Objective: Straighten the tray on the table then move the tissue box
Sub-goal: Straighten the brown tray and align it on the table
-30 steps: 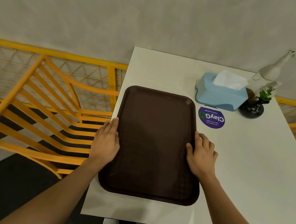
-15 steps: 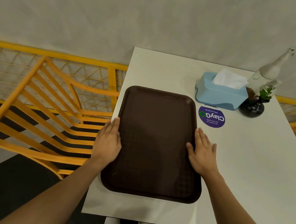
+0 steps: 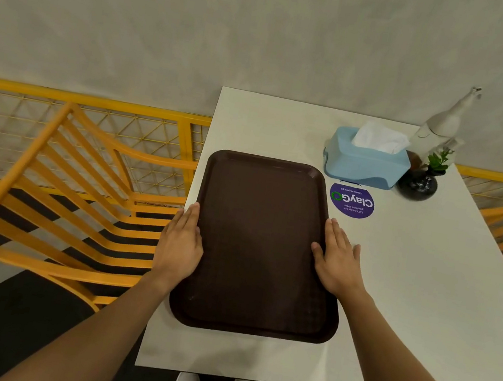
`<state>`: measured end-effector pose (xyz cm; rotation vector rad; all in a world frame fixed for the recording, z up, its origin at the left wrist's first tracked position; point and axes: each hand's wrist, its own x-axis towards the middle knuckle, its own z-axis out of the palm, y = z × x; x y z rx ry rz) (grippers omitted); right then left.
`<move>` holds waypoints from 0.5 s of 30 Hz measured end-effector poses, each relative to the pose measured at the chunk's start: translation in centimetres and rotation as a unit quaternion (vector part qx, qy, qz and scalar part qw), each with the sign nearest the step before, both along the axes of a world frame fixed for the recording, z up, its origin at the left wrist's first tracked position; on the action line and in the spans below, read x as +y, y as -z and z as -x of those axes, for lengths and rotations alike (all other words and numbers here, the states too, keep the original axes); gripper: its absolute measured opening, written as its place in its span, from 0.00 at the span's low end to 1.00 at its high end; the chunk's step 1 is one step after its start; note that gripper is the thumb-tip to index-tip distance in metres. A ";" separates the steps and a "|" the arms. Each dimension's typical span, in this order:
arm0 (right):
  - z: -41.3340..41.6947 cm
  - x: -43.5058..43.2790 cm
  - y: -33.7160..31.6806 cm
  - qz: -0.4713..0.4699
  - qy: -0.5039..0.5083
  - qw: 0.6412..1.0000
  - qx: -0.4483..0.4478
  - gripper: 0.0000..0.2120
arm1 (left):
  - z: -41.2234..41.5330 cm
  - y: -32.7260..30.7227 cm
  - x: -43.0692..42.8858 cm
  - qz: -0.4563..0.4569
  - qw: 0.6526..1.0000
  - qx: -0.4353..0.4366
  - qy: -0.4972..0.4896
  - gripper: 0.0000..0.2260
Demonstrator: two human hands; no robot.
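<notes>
A dark brown tray (image 3: 260, 241) lies lengthwise on the left part of the white table (image 3: 407, 297), its sides roughly parallel to the table's left edge. My left hand (image 3: 181, 240) lies flat against the tray's left rim, fingers together, thumb on the rim. My right hand (image 3: 336, 259) presses the right rim the same way. A light blue tissue box (image 3: 364, 163) with white tissue sticking out stands beyond the tray's far right corner, apart from both hands.
A purple round sticker (image 3: 352, 201) is on the table next to the tray. A small black vase with a green plant (image 3: 419, 180) and a pale bottle (image 3: 445, 122) stand right of the tissue box. An orange chair (image 3: 78, 195) stands left of the table.
The tray has turned slightly, so its near end sits further right and its sides line up more with the table edge. Both hands stayed on the rims.
</notes>
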<state>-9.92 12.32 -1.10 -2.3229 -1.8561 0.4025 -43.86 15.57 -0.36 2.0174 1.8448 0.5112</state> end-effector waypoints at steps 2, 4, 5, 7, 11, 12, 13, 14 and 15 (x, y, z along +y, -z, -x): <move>0.0 0.0 0.1 -0.001 0.002 1.000 0.002 0.31 | 0.0 -0.1 0.0 0.001 1.000 -0.002 -0.001 0.24; 0.1 0.0 0.1 -0.001 0.002 1.000 -0.001 0.31 | 0.1 -0.1 0.0 0.002 1.000 -0.006 0.001 0.24; 0.2 0.0 0.0 -0.001 0.002 1.000 -0.003 0.31 | 0.1 -0.1 0.0 0.003 1.000 -0.009 0.002 0.25; 0.2 0.1 -0.1 0.000 0.005 1.000 -0.004 0.31 | 0.1 -0.1 0.0 0.008 1.000 -0.021 0.002 0.25; 0.4 0.0 -0.3 -0.005 0.006 1.000 -0.003 0.31 | 0.2 -0.3 0.2 0.032 0.997 -0.068 -0.007 0.25; 0.4 0.0 -0.4 -0.005 0.008 1.000 -0.002 0.31 | 0.2 -0.4 0.2 0.039 0.996 -0.080 -0.008 0.25; 0.4 0.0 -0.5 -0.005 0.009 1.000 0.000 0.31 | 0.3 -0.5 0.3 0.045 0.995 -0.091 -0.010 0.26; 0.3 0.0 -0.6 -0.006 0.012 1.000 0.003 0.32 | 0.3 -0.7 0.3 0.047 0.993 -0.103 -0.011 0.26; 0.3 0.0 -0.8 -0.011 0.015 1.000 0.011 0.33 | 0.4 -0.9 0.3 0.044 0.993 -0.113 -0.013 0.27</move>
